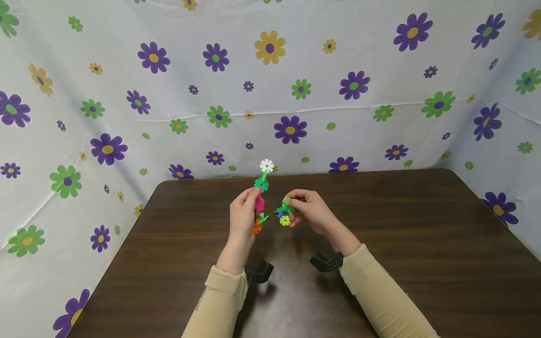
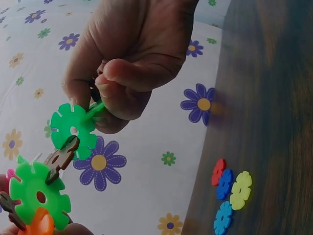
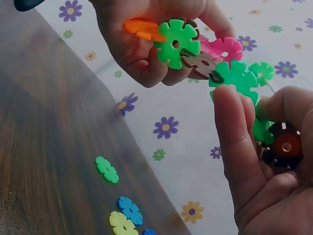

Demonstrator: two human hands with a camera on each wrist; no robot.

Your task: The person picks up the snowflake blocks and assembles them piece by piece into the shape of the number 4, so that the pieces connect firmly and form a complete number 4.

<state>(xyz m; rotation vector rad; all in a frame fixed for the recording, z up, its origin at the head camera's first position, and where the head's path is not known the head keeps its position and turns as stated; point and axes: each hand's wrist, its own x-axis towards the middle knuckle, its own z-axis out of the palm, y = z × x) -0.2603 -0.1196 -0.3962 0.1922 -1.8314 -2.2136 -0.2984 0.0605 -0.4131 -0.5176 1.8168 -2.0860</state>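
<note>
Disc chain (image 1: 259, 203): raised above the worktop (image 1: 401, 225) between your hands, pieces slotted together.
Left hand (image 1: 242, 215): your fingers grip the chain.
Right hand (image 1: 312, 211): you pinch a green disc (image 1: 288, 205).
Handling: probably light, stiff, slick; take pieces by their rims near each joint.

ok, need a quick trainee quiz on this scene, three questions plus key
1. Multiple choice: what colour is the topmost disc in the head view? A) red B) white C) blue
2. True or false: the left hand is holding nothing.
3. Fill in: in the left wrist view, a yellow disc lies on the dark wooden ____.

Key:
1. B
2. False; it holds linked discs.
3. table
</note>
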